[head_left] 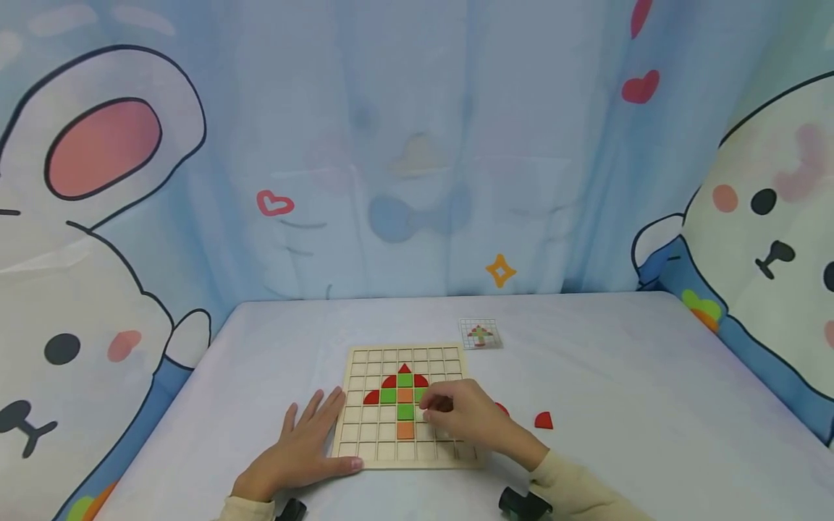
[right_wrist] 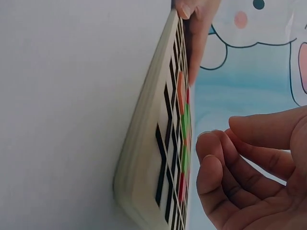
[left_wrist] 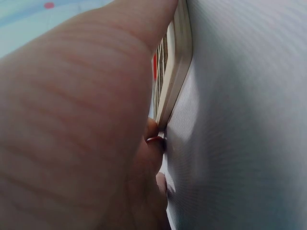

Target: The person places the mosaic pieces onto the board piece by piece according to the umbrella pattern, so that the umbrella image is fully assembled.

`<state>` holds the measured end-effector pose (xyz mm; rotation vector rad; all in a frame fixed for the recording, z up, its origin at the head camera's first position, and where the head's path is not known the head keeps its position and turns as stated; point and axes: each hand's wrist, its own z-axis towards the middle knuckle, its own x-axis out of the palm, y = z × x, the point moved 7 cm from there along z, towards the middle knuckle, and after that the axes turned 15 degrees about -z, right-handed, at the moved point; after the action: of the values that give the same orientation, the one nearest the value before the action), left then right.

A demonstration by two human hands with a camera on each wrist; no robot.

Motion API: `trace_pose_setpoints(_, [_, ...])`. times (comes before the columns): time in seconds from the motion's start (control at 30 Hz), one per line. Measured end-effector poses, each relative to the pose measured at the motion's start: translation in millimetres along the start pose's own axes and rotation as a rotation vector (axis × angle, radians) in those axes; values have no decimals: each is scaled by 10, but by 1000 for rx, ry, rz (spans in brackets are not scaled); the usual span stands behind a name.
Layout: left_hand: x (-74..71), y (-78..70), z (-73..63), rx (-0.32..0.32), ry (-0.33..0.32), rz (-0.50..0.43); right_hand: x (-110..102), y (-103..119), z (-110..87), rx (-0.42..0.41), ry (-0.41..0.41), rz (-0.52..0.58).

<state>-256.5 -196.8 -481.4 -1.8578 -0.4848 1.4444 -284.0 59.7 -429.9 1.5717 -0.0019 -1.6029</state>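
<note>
A pale wooden grid board (head_left: 368, 452) lies on the table with a small pattern of flat pieces in its cells. At the top sits a red triangle (head_left: 405, 369), with red quarter-circles such as the left one (head_left: 371, 397) at the sides. Green squares (head_left: 405, 412) and orange squares (head_left: 405, 430) fill the middle. My left hand (head_left: 300, 445) is spread along the board's left side, thumb at its front edge. My right hand (head_left: 472, 416) hovers over the right half, fingers loosely bent with nothing visible between them. Beside it on the board shows a red piece (right_wrist: 181, 187).
Behind the board's right corner lies a clear card (head_left: 481, 333) printed with a similar pattern. A loose red quarter-circle (head_left: 544, 420) rests right of the board; another red piece (head_left: 502, 408) is partly hidden by my right hand. A patterned curtain (head_left: 417, 145) hangs behind the table.
</note>
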Motion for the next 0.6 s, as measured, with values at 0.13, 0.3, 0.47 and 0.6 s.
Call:
trace_pose_setpoints(0.13, [3, -4, 2, -14, 8, 17, -134, -113, -87, 47, -13, -19])
trace_pose_setpoints(0.3, [-12, -20, 4, -18, 11, 26, -336, -265, -216, 79, -50, -55])
trace_pose_setpoints(0.47, [5, -3, 15, -5, 3, 24, -531, -446, -373, 110, -75, -103])
trace_pose_setpoints(0.6, [7, -12, 6, -10, 5, 32, -675, -594, -496, 148, -71, -168])
